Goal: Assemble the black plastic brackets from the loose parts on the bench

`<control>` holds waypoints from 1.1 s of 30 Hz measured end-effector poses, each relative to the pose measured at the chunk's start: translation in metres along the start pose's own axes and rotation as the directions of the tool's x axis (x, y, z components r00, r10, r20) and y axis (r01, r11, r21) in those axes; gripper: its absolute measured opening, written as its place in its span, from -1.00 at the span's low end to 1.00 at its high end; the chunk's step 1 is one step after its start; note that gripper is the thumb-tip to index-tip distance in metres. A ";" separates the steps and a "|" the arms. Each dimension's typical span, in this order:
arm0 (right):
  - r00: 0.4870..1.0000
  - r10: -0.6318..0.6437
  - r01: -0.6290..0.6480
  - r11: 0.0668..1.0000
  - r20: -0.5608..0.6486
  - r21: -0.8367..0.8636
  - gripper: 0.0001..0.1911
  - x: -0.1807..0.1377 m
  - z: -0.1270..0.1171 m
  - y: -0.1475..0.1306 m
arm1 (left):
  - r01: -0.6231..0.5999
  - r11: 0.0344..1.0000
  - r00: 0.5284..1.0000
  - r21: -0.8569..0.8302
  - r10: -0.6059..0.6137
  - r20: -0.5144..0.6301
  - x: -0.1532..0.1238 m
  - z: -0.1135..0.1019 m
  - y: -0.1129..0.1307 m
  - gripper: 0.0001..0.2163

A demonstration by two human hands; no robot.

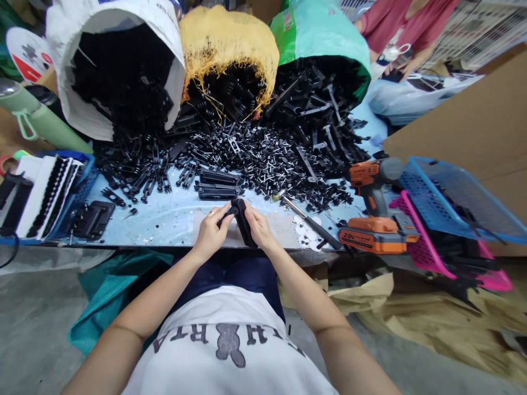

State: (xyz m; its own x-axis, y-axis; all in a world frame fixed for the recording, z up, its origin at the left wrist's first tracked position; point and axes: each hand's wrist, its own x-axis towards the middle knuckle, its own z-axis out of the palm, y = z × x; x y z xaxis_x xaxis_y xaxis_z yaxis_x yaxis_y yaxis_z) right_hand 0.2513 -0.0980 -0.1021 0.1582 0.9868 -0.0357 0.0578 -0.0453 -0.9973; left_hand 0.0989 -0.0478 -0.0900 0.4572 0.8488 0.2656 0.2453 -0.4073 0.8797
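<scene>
Left of the drill [376,219], a black part [242,224] was held just above the table [173,219], the left hand [211,233] pinching its top and the right hand [260,227] closed around its body, apparently to steady it.

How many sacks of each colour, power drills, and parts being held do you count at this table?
White sack: 1
Yellow sack: 1
Green sack: 1
Orange drill: 1
Black part, held: 1
Total: 5
</scene>
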 end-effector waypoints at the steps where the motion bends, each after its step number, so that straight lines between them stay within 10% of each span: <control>1: 1.000 -0.013 0.013 1.000 0.024 0.005 -0.30 -0.001 -0.002 -0.001 | -0.012 0.999 1.000 0.030 0.012 0.009 0.002 -0.003 0.003 -0.66; 6: 0.963 -0.227 0.258 0.935 0.145 -0.244 -0.43 0.000 -0.018 -0.010 | -0.045 0.986 0.998 0.157 0.036 0.060 0.001 -0.010 0.014 -0.66; 13: 0.921 -0.390 0.381 0.883 0.026 -0.274 -0.48 -0.007 0.001 -0.014 | -0.172 0.980 0.919 0.098 0.195 -0.343 -0.002 0.013 0.027 -0.69; 18: 0.898 -0.438 0.422 0.833 0.040 -0.356 -0.46 -0.012 0.011 -0.004 | -0.269 0.956 0.947 0.119 0.285 -0.150 0.002 0.001 0.017 -0.70; 22: 0.910 -0.358 0.410 0.688 0.211 -0.599 -0.50 0.015 -0.018 -0.002 | -0.005 0.958 0.991 0.288 0.044 -0.127 -0.007 0.003 0.001 -0.64; 25: 0.926 -0.377 0.177 0.460 -0.011 -0.870 -0.54 0.063 -0.078 -0.016 | -0.075 0.843 0.995 0.533 0.029 0.094 -0.008 0.005 -0.007 -0.54; 29: 0.831 -0.280 -0.414 0.266 -0.481 -0.870 -0.45 0.122 -0.168 -0.045 | -0.497 0.658 0.826 0.566 0.159 0.541 0.012 0.008 -0.012 -0.63; 33: 0.900 0.009 -0.432 0.163 -0.436 -0.887 -0.38 0.128 -0.190 -0.060 | -0.443 0.618 0.847 0.649 0.049 0.530 0.022 0.007 -0.010 -0.70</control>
State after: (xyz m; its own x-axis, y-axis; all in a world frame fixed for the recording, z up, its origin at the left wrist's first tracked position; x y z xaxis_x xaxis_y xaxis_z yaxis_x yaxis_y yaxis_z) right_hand 0.4556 0.0014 -0.0344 0.5729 0.8195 -0.0134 0.8156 -0.5717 -0.0898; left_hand 0.1125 -0.0274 -0.0952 0.8522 0.5199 0.0590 0.5046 -0.8464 0.1703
